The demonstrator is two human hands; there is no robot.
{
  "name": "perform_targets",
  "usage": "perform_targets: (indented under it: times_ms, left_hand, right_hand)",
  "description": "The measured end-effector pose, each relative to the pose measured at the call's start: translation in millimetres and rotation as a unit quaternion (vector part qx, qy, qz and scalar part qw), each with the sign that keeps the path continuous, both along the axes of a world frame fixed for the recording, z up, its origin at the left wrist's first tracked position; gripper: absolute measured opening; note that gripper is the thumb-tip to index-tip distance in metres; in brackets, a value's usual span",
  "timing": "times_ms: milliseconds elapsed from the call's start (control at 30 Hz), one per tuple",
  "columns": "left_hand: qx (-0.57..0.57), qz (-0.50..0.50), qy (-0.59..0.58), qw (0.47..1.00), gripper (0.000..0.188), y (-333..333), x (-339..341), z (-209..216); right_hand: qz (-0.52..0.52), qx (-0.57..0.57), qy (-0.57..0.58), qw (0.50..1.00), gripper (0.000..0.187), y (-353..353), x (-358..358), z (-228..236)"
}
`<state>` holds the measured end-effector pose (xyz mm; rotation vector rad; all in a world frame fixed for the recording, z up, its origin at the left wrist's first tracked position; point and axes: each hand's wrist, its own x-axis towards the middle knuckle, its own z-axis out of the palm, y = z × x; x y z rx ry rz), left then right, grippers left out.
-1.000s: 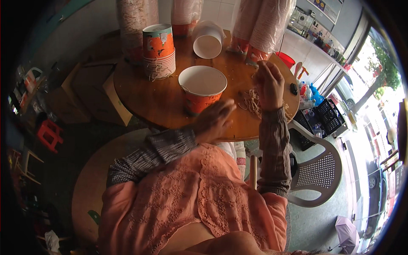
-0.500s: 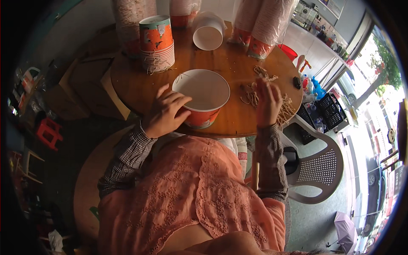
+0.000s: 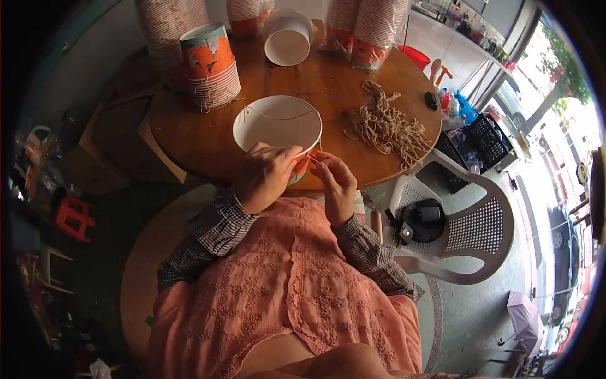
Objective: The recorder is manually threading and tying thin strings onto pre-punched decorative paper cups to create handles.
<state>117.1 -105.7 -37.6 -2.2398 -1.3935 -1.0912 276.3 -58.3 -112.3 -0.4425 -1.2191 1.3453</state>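
A large white-lined paper tub (image 3: 271, 129) with an orange printed outside stands upright near the table's front edge. A thin string (image 3: 278, 118) runs across its opening and over the right side of the rim. My left hand (image 3: 268, 177) is closed at the tub's near rim, its fingers bent over the edge; its thumb is mostly hidden. Just right of it, my right hand (image 3: 336, 184) pinches the string between thumb and fingertips beside the tub's wall. A tangled heap of beige strings (image 3: 391, 126) lies on the table to the right.
On the round wooden table (image 3: 297, 82), a stack of orange tubs (image 3: 211, 66) with strings stands at the left. Farther back are a white tub on its side (image 3: 287, 47) and bagged tub stacks (image 3: 379, 28). A grey plastic chair (image 3: 483, 230) stands at the right.
My right hand has come from the string heap to the tub, bringing a string that now crosses its opening. My left hand has moved right along the near rim and closed.
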Motion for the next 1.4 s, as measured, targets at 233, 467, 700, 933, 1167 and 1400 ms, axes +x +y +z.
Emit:
perform_targets:
  times_ms: [233,467,700,933,1167,1400]
  left_hand:
    - [-0.020,0.026,0.017,0.999,0.019,-0.5,2.5,1.3]
    - [-0.014,0.030,0.024,0.999,0.019,-1.0,3.3,-0.3]
    - [-0.031,0.025,0.018,0.999,0.022,-2.3,2.4,0.4]
    - [-0.071,0.010,0.014,0.997,0.026,-0.8,5.7,8.0]
    - [-0.080,0.029,0.057,0.995,0.023,10.9,12.0,13.8]
    - [-0.143,0.029,0.057,0.988,0.014,28.9,10.7,13.3]
  right_hand:
    - [0.011,-0.053,0.038,0.998,0.012,2.8,-0.3,7.8]
    - [0.008,-0.069,0.028,0.997,0.018,5.4,0.7,9.8]
    - [-0.002,-0.063,0.001,0.998,0.019,8.3,-1.2,10.0]
    - [-0.038,-0.005,-0.033,0.999,0.012,13.7,-5.6,6.5]
    - [-0.088,0.045,-0.087,0.991,0.009,19.7,-4.0,1.1]
    - [-0.120,0.075,-0.117,0.983,0.011,26.3,-2.5,-1.7]
